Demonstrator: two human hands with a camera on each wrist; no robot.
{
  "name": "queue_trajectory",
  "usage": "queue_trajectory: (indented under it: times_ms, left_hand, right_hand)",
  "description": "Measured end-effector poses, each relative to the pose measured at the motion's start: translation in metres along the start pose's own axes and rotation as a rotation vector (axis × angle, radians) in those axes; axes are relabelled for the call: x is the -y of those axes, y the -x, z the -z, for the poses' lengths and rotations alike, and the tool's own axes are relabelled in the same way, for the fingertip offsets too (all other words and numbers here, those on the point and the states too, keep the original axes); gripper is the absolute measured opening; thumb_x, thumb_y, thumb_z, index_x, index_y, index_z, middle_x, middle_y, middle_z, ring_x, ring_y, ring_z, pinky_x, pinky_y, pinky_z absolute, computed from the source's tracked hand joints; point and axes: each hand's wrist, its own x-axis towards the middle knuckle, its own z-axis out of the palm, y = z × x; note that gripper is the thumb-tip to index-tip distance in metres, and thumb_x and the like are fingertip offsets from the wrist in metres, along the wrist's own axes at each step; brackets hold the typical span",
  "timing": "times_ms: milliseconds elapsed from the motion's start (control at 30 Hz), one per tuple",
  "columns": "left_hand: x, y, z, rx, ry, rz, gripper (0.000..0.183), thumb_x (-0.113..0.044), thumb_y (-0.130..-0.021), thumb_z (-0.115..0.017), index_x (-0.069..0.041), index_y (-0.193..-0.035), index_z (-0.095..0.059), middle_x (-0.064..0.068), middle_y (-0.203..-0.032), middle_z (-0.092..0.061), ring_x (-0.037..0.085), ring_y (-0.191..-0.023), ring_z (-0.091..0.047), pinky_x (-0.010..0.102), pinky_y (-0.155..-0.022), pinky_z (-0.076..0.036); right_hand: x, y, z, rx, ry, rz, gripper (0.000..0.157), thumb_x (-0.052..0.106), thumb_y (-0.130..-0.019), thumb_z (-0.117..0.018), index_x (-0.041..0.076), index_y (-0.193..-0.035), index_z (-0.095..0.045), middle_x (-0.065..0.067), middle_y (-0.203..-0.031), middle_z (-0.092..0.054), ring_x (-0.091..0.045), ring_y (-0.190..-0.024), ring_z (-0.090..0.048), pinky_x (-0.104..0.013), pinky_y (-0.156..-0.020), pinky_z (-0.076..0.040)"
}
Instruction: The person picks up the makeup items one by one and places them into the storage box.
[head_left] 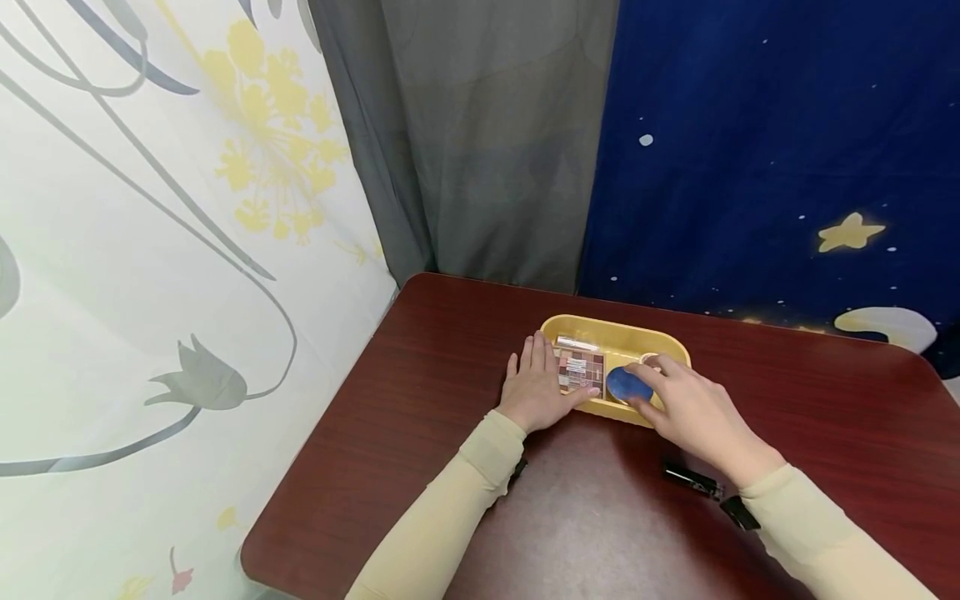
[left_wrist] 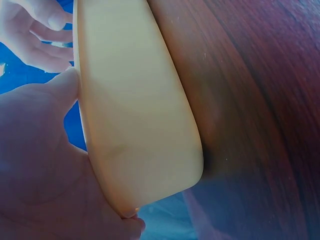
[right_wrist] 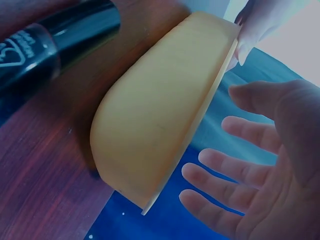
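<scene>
Left hand (head_left: pixel 538 385) flat on worktop (head_left: pixel 420 392), thumb against yellow tray (head_left: pixel 600 330). Right hand (head_left: pixel 693 411) spread loosely over blue disc (head_left: pixel 624 383), gripping nothing.

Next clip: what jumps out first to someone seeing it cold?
A yellow tray sits mid-table on the dark red table, holding an eyeshadow palette and a blue round compact. The left hand rests at its left end with its thumb on the rim, and the right hand hovers open over the compact. A black tube lies beside the right wrist.
</scene>
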Motion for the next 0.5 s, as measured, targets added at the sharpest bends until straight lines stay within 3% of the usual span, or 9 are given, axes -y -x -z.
queue_trajectory:
  times_ms: [267, 500]
  left_hand:
    - [-0.001, 0.004, 0.003, -0.017, -0.005, 0.002, 0.114, -0.085, -0.087, -0.038, -0.001, -0.16, -0.015, 0.015, -0.168, -0.005, 0.029, -0.154, -0.006, 0.05, -0.12, -0.016]
    - [-0.002, 0.003, 0.003, -0.014, 0.007, 0.01, 0.115, -0.085, -0.086, -0.04, -0.001, -0.16, -0.013, 0.015, -0.168, -0.003, 0.028, -0.154, -0.005, 0.05, -0.12, -0.014]
  right_hand:
    - [0.002, 0.013, 0.006, -0.04, 0.019, 0.022, 0.049, 0.029, -0.081, -0.084, 0.017, -0.125, -0.067, -0.008, -0.12, -0.062, -0.026, -0.09, -0.064, -0.038, -0.046, -0.049]
    - [0.003, 0.026, 0.013, -0.052, 0.029, 0.017, 0.051, 0.027, -0.08, -0.083, 0.017, -0.128, -0.068, -0.007, -0.117, -0.061, -0.025, -0.088, -0.06, -0.041, -0.048, -0.05]
